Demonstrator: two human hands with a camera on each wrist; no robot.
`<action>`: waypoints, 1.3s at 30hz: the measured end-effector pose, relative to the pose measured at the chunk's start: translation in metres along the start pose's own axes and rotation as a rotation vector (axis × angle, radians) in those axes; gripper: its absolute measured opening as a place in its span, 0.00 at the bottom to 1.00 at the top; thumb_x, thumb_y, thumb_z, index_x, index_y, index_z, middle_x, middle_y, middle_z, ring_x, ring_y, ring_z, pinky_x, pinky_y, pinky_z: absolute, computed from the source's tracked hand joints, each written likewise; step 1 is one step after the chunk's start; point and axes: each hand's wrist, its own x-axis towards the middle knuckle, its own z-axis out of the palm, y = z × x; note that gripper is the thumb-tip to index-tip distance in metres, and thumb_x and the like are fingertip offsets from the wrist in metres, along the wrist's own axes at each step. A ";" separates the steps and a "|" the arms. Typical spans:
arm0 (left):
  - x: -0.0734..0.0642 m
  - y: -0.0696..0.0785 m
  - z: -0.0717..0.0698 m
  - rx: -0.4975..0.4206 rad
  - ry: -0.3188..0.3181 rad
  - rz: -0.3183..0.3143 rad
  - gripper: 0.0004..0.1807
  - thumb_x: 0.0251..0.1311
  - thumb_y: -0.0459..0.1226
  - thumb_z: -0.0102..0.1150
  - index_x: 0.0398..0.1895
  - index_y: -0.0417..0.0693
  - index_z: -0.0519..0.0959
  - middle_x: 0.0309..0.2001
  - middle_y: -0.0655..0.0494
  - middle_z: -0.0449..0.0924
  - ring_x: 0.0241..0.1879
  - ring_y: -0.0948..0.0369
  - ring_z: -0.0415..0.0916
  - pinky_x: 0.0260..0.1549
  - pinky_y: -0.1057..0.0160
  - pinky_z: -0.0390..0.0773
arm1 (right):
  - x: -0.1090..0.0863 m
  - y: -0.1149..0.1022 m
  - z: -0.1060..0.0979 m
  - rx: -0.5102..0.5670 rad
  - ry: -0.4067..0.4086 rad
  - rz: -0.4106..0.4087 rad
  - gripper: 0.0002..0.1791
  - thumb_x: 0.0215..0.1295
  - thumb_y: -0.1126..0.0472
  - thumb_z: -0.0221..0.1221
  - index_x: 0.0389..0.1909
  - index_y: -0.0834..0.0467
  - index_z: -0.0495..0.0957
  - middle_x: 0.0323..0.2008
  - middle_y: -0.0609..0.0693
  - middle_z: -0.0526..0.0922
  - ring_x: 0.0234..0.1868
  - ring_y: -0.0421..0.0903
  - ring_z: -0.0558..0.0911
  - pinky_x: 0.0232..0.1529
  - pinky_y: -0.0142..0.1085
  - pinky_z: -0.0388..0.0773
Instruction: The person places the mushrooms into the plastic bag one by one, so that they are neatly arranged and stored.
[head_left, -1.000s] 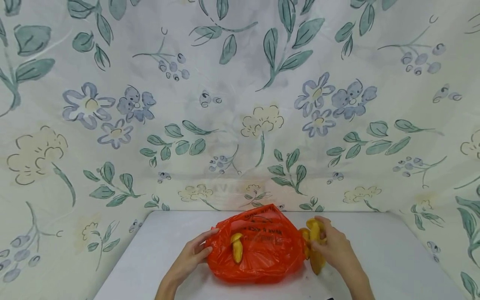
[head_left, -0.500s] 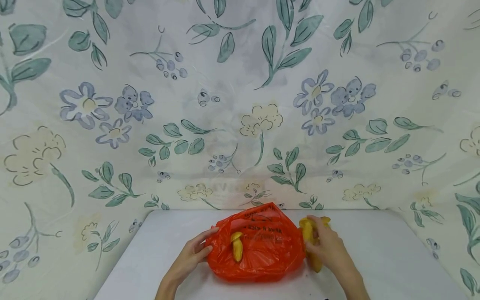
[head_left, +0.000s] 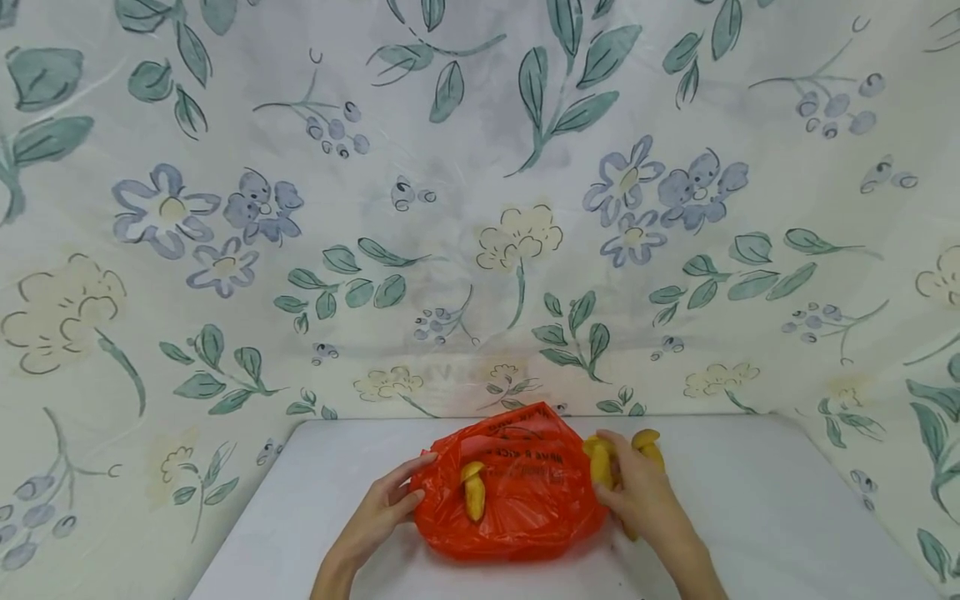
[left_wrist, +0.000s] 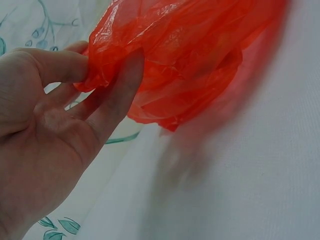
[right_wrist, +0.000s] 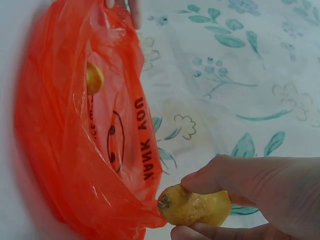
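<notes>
A red plastic bag [head_left: 517,521] with black print lies on the table, its mouth spread. My left hand [head_left: 386,504] pinches the bag's left edge between thumb and fingers, as the left wrist view [left_wrist: 55,115] shows close up. One yellow mushroom [head_left: 474,493] lies in the bag's mouth; the right wrist view shows only part of it. My right hand [head_left: 647,492] grips another yellow mushroom [right_wrist: 195,207] by its sides, at the bag's right edge. Behind that hand a further yellow mushroom [head_left: 648,446] is partly hidden.
The white table [head_left: 765,517] extends to both sides of the bag. A flower-patterned cloth [head_left: 480,208] hangs behind and around it. A yellow tip shows below my right hand, mostly covered.
My right hand has carried its mushroom left to the bag's edge, uncovering the mushroom behind. My left hand keeps its hold on the bag. The head view has shifted slightly.
</notes>
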 end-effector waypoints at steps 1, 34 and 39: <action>0.000 0.000 0.000 -0.001 0.000 0.001 0.30 0.68 0.40 0.55 0.73 0.53 0.63 0.76 0.43 0.56 0.66 0.43 0.68 0.48 0.62 0.84 | 0.000 -0.001 0.001 -0.007 0.002 -0.007 0.39 0.54 0.62 0.67 0.68 0.54 0.65 0.35 0.48 0.78 0.34 0.44 0.74 0.31 0.31 0.75; 0.000 -0.001 0.001 -0.012 -0.006 -0.007 0.30 0.68 0.38 0.55 0.73 0.53 0.63 0.77 0.44 0.54 0.65 0.45 0.69 0.48 0.61 0.84 | 0.008 -0.035 0.033 0.114 -0.072 -0.099 0.39 0.54 0.61 0.68 0.68 0.51 0.65 0.33 0.48 0.77 0.27 0.43 0.73 0.25 0.30 0.72; 0.000 -0.001 0.000 -0.007 -0.002 0.003 0.30 0.68 0.38 0.56 0.73 0.53 0.64 0.76 0.43 0.54 0.65 0.44 0.69 0.48 0.61 0.84 | 0.009 -0.037 0.041 0.115 -0.085 -0.124 0.39 0.55 0.61 0.68 0.68 0.51 0.64 0.33 0.48 0.76 0.23 0.42 0.72 0.23 0.29 0.72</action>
